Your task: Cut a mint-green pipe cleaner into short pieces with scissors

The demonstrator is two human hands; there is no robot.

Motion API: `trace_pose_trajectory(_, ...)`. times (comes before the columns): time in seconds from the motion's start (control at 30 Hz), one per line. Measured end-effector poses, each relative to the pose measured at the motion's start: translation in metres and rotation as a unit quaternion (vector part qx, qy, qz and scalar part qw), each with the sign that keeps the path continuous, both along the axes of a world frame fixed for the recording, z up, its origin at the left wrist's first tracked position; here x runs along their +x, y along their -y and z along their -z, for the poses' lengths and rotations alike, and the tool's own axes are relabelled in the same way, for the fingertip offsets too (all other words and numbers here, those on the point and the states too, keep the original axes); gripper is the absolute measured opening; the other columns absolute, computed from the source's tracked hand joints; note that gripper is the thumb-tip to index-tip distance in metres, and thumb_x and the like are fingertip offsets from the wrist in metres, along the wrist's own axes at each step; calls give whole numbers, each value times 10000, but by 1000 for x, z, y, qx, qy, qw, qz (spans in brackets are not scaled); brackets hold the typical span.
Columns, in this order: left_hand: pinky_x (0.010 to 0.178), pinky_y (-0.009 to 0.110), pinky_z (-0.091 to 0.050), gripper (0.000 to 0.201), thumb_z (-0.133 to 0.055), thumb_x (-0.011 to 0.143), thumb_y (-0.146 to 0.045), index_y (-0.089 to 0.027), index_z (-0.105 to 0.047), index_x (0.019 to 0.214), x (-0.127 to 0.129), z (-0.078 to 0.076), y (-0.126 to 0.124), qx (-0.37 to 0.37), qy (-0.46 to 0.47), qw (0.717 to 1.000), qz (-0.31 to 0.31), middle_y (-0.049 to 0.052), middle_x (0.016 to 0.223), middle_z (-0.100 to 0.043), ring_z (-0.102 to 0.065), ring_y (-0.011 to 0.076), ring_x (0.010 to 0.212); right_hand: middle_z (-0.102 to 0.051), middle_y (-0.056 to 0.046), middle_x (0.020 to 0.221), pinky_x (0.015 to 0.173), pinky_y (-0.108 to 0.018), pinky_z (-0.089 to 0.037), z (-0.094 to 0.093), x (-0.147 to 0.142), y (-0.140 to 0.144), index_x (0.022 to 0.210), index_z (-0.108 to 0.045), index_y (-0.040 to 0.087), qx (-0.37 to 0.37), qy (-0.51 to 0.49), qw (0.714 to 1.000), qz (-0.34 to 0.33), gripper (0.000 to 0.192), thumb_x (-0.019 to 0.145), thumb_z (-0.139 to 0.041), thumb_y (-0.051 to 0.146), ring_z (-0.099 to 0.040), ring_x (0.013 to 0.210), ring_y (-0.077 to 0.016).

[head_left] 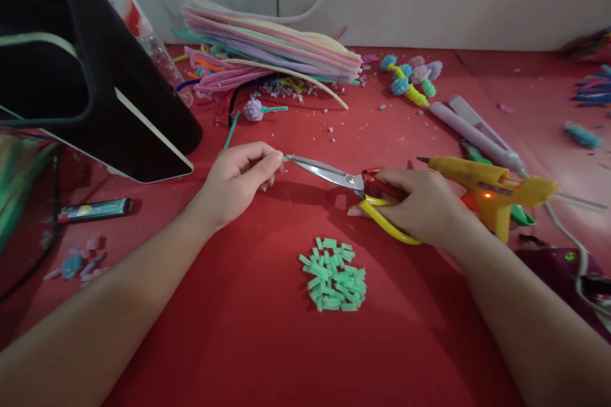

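Note:
My left hand point(243, 181) pinches a thin green pipe cleaner point(286, 158), of which just a short tip shows past the fingers. In my right hand point(417, 203) is a pair of scissors point(329, 173) with one red and one yellow handle. The blades point left, and their tips are at the pipe cleaner's end; whether they touch it I cannot tell. Below the scissors, a pile of short green pipe cleaner pieces point(337, 276) lies on the red tabletop point(296, 356).
A bundle of pastel pipe cleaners point(277, 44) lies at the back, near a purple pompom flower point(253, 110). A yellow glue gun point(491, 187) with a lit orange light and a lilac flat iron point(472, 130) are at right. A black appliance point(105, 76) and a lighter point(95, 210) are left.

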State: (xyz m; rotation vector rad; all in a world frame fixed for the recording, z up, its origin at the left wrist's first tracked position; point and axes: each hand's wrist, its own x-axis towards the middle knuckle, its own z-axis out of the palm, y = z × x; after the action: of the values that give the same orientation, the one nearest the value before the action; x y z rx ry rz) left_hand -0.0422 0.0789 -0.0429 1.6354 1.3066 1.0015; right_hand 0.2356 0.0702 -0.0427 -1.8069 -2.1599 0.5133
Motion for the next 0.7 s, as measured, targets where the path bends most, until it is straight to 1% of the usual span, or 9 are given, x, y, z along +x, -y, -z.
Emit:
trace_pose_trajectory(0.17,559,228,-434,237,-583,919,-308,-187,-635,722,0,0,0,-2,15,1000,4,-16,620,-572,-520,97,563,-366,28,528,500,-294,-259,-1,0,0,578,-393,224,-4,5,1000,9,672,623,-628,852,-292,538,-119)
trace_pose_trajectory(0.33,529,234,-419,269,-545,928,-267,-183,-593,677,1,-2,-1,-17,28,999,4,-12,599,-548,-502,96,534,-333,39,569,521,-285,-276,-2,2,2,613,-431,223,-9,-26,1000,-1,646,644,-629,837,-291,562,-113)
trace_pose_trajectory(0.43,534,231,-414,297,-524,946,-279,-182,-575,670,2,-1,0,-17,23,1000,9,-13,594,-532,-500,94,543,-332,41,573,519,-282,-271,-2,2,2,611,-424,221,-9,-28,1000,-7,655,638,-623,845,-283,568,-110)
trace_pose_trajectory(0.7,522,225,-383,300,-518,964,-314,-182,-591,705,1,1,0,-13,5,1000,17,-23,583,-520,-487,91,548,-347,39,553,497,-269,-270,-1,2,1,607,-448,217,3,-27,999,-21,657,636,-613,852,-286,550,-107)
